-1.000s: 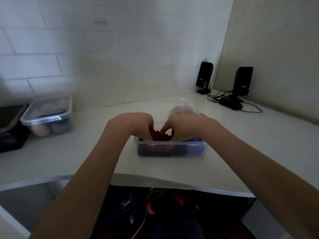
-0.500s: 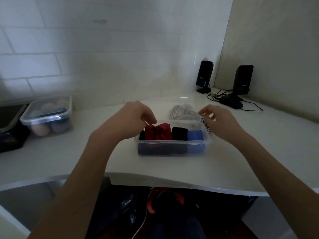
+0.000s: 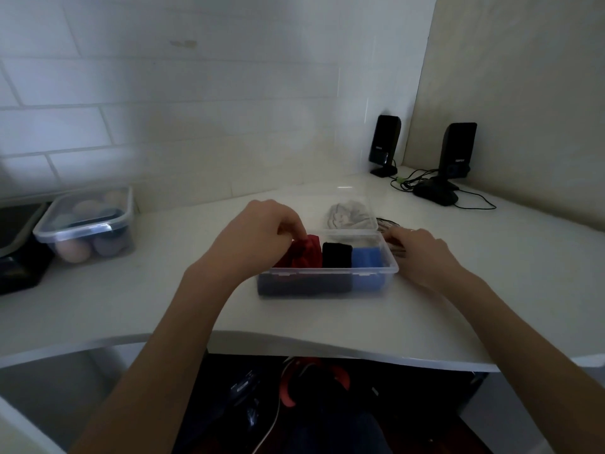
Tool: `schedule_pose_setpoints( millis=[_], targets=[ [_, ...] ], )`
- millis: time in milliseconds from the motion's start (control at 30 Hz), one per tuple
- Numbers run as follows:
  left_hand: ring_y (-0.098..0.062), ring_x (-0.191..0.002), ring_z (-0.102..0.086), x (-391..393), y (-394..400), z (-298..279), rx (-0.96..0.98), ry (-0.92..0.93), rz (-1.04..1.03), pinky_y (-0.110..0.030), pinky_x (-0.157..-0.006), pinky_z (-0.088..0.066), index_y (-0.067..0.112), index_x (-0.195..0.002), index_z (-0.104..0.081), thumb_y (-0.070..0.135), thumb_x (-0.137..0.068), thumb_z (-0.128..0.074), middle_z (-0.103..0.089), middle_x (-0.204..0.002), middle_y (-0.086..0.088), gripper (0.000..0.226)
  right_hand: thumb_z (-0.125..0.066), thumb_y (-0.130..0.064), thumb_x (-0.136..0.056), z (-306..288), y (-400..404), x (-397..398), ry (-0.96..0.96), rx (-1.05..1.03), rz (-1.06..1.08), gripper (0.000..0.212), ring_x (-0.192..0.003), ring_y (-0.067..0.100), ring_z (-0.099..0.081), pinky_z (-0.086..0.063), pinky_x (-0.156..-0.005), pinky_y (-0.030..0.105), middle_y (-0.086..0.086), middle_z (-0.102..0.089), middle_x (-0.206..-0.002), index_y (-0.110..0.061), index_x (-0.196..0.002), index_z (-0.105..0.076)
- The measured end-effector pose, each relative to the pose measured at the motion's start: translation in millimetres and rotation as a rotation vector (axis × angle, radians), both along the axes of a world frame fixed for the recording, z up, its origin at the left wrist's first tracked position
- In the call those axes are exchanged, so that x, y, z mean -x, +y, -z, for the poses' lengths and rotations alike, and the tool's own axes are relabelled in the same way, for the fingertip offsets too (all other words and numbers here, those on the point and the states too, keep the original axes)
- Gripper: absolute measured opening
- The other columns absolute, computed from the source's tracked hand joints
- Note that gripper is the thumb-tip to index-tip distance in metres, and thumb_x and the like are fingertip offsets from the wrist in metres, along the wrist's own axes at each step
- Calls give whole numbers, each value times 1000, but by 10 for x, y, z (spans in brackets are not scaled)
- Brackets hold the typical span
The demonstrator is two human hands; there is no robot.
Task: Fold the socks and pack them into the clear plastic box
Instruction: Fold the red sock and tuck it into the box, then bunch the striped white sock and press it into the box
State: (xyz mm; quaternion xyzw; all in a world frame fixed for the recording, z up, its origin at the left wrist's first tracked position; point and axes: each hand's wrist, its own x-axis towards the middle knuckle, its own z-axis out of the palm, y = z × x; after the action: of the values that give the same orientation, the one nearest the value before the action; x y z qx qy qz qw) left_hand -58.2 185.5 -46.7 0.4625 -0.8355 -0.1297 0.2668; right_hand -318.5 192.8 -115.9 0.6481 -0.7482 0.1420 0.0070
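The clear plastic box (image 3: 327, 283) is set on the white desk (image 3: 458, 290), near its front edge. Three folded socks are packed inside in a row: a red sock (image 3: 302, 253) on the left, a black sock (image 3: 336, 255) in the middle, and a blue sock (image 3: 366, 257) on the right. The red sock is pinched at its top by the curled fingers of the left hand (image 3: 258, 237). The right hand (image 3: 417, 253) is laid just beside the box's right end, on a striped sock (image 3: 389, 224); whether the sock is gripped cannot be told. A gray sock (image 3: 348, 214) is left behind the box.
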Motion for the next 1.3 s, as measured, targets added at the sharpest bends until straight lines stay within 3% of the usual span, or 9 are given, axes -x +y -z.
schedule_pose_setpoints(
  millis=[200, 333, 533, 700, 833, 967, 1067, 1200, 1300],
  targets=[
    [-13, -87, -57, 38, 7, 44, 10, -21, 6, -22, -80, -44, 20, -92, -73, 0, -85, -48, -69, -100, 0, 33, -47, -18, -92, -111, 45, 47, -272, 471, 54, 9, -71, 26, -57, -49, -67, 40, 11, -65, -84, -13, -97, -54],
    [-13, -93, -57, 65, -21, 90, 49, -9, -6, -26, -84, -46, 24, -96, -70, 4, -85, -48, -67, -107, 1, 31, -45, -15, -96, -417, 205, -146, -592, 676, -76, 6, -65, -1, -55, -42, -54, 6, -9, -56, -76, -17, -96, -50],
    [-4, -111, -48, 280, 58, 67, 48, 228, 121, -26, -96, -41, 31, -129, -47, 45, -83, -61, -51, -128, 13, 50, -43, -13, -97, -843, 335, -536, -743, 781, -281, 8, -76, -12, -55, -44, -63, 4, -14, -52, -83, -19, -94, -46],
    [-5, -99, -62, 533, 113, -3, -151, 510, 247, -20, -84, -47, 22, -111, -61, 36, -80, -67, -67, -105, 9, 34, -44, -19, -98, -1104, 430, -748, -1002, 763, -445, 8, -66, 2, -62, -51, -55, 18, -12, -64, -75, -14, -97, -50],
    [-13, -75, -68, 540, 127, -42, -383, 889, 259, -27, -77, -52, 17, -78, -70, 15, -86, -59, -73, -75, 1, 14, -41, -19, -100, -1179, 485, -710, -1252, 675, -522, 10, -34, 10, -42, -30, -33, 17, -6, -65, -59, -15, -92, -46],
    [-15, -62, -68, 422, 74, -111, -859, 1513, 390, -31, -83, -55, 10, -57, -61, 13, -88, -45, -68, -57, -3, 35, -47, -21, -97, -1055, 478, -560, -1223, 638, -360, 16, -32, 6, -33, -25, -33, 14, -7, -59, -52, -23, -81, -49],
    [-7, -55, -63, 234, -16, -89, -1054, 1781, 622, -24, -74, -56, 13, -58, -57, 20, -87, -44, -61, -51, 7, 32, -55, -25, -93, -886, 476, -484, -1126, 524, -281, 11, -34, 5, -36, -30, -34, 16, -6, -54, -44, -22, -82, -54],
    [-15, -99, -64, 179, 31, -16, -1062, 1806, 878, -30, -96, -48, 8, -118, -59, 28, -85, -51, -65, -112, -4, 39, -53, -41, -90, -754, 505, -531, -982, 339, -270, 31, -38, 6, -34, -31, -39, 19, -10, -41, -44, -19, -69, -58],
    [-27, -125, -49, 256, 69, -28, -909, 1613, 852, -40, -110, -32, 10, -112, -52, 23, -75, -58, -54, -124, -8, 39, -53, -48, -88, -739, 533, -620, -882, 275, -291, 50, -36, 9, -25, -25, -40, 18, -2, -28, -45, -19, -51, -36]
  ],
)
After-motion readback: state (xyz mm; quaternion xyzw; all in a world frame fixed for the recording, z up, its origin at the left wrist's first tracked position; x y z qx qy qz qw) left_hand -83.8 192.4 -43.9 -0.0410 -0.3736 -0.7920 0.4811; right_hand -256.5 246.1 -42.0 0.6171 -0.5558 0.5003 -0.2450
